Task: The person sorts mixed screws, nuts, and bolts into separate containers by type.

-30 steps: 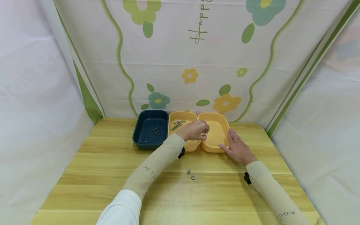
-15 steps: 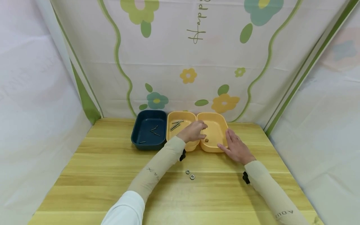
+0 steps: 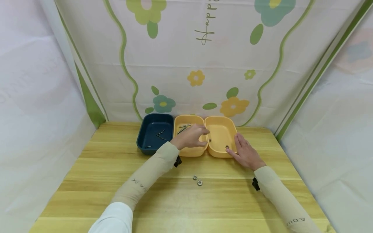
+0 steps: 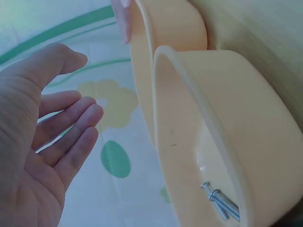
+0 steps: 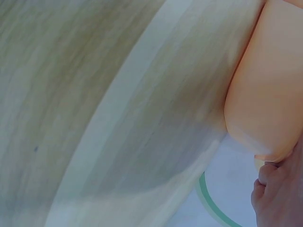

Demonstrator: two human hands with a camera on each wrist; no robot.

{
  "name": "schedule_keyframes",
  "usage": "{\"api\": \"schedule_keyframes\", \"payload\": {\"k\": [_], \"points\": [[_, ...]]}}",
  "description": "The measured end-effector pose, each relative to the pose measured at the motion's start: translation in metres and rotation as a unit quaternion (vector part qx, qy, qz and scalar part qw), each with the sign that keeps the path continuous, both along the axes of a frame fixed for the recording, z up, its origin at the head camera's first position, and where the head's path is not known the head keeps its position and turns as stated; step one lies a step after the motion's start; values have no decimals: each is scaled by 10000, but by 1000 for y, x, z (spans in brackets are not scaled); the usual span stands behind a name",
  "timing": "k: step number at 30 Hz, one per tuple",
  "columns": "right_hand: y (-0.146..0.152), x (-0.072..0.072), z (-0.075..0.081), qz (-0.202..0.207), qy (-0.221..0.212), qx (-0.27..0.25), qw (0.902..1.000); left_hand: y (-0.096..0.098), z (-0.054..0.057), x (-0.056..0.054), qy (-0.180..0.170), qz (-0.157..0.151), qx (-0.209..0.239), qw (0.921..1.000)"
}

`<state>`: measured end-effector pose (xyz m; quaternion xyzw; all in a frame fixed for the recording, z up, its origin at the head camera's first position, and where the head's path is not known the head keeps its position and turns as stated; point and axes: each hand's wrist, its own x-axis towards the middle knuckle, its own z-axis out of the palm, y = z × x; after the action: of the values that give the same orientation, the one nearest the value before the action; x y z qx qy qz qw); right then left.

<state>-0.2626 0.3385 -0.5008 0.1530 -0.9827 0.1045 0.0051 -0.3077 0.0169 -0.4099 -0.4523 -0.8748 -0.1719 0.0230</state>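
Note:
My left hand (image 3: pixel 190 136) hovers over the middle yellow tray (image 3: pixel 190 152), fingers relaxed and apart, holding nothing; the left wrist view shows its bare palm. Beneath it, partly hidden, lie several silver bolts (image 4: pixel 220 201). My right hand (image 3: pixel 247 153) rests on the right side of the right yellow tray (image 3: pixel 221 153), its fingers straight along the rim and its thumb over the front corner. Inside that tray are a small nut (image 3: pixel 209 140) by the left wall and another nut (image 3: pixel 227 147) close to my right thumb.
Two larger hex nuts, a rear nut (image 3: pixel 195 177) and a front nut (image 3: pixel 199 183), lie on the wooden table (image 3: pixel 233 200). Left of the yellow trays stands a dark blue tray (image 3: pixel 140 142) with several thin dark pins (image 3: pixel 160 133). A flowered curtain (image 3: pixel 175 58) hangs close behind the trays.
My left hand held small nuts over the right tray, let them go into it, then moved left over the middle tray. My right hand stays on the right tray.

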Motion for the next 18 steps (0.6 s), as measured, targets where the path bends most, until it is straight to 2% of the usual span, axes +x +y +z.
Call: {"api": "schedule_keyframes", "payload": {"k": [7, 14, 18], "points": [[1, 0, -1, 25, 28, -1, 10000, -13, -1, 20, 267, -355, -364, 9984], [0, 0, 0, 8, -10, -6, 10000, -28, -4, 45, -5, -758, -334, 9966], [0, 1, 0, 26, -4, -6, 10000, -35, -13, 57, -146, -960, -467, 9942]]}}
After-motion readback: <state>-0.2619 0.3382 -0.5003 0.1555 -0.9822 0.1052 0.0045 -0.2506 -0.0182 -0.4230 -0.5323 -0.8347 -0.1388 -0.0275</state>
